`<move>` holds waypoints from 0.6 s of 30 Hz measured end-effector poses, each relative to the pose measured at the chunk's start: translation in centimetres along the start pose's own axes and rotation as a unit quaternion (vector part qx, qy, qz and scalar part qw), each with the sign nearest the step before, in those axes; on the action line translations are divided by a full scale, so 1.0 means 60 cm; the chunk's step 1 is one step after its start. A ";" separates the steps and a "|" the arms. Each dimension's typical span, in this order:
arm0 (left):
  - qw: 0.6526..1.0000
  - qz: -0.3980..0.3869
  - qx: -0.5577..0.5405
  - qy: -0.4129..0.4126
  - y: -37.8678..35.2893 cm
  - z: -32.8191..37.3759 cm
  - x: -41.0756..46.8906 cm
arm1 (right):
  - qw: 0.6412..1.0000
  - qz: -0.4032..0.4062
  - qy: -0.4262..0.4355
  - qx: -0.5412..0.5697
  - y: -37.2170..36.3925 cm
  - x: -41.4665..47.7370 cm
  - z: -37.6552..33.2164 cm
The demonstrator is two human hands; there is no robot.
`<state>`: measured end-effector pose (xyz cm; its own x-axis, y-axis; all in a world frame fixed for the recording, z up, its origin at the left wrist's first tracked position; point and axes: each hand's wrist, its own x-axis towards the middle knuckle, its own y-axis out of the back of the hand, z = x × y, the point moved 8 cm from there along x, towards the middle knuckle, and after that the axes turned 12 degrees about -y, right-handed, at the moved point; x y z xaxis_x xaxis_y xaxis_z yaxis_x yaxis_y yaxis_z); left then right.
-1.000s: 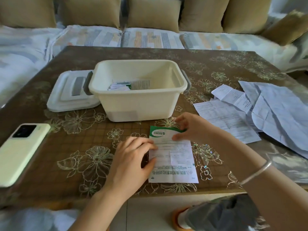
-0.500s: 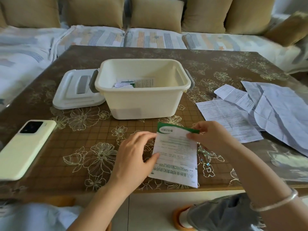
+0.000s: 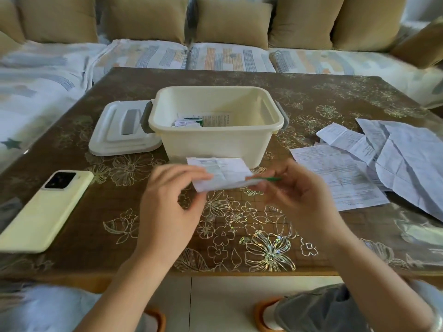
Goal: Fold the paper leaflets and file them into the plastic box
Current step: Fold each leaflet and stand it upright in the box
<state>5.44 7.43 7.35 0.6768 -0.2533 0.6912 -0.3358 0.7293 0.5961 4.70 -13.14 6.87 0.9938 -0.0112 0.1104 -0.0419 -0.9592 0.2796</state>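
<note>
Holds leaflet (image 3: 219,173) clear of tabletop (image 3: 96,212) now, tipped over since a second ago; pinches opposite edges with left hand (image 3: 165,212) and right hand (image 3: 304,200). Probably mid-fold; filing into plastic box (image 3: 211,144) pending.

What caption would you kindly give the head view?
Left hand and right hand hold a leaflet before the plastic box.

Pale yellow phone (image 3: 45,209) face-down on table (image 3: 239,77) at left, sofa (image 3: 227,58) w/ tan cushions (image 3: 232,22) behind

The person wore grey trousers (image 3: 323,307) at lower right, pale cloth (image 3: 48,307) at lower left, and orange-edged slippers (image 3: 260,315) at the bottom.
</note>
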 end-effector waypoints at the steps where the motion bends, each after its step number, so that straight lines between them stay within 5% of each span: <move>1: 1.000 -0.026 -0.002 0.017 -0.013 -0.010 -0.018 | 0.999 -0.011 -0.018 -0.026 -0.008 -0.007 0.018; 8: 0.994 -0.101 -0.022 0.042 -0.048 -0.028 -0.092 | 0.985 -0.058 -0.062 -0.153 -0.031 -0.044 0.065; 18: 0.992 -0.045 0.021 0.113 -0.054 -0.033 -0.092 | 0.954 0.070 -0.085 -0.278 -0.027 -0.011 0.094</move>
<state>4.08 7.76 0.79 0.8337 -0.1632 0.5275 -0.2912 0.6816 0.6713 4.68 -13.17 0.95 0.9747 -0.2198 0.0410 -0.1772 -0.6470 0.7416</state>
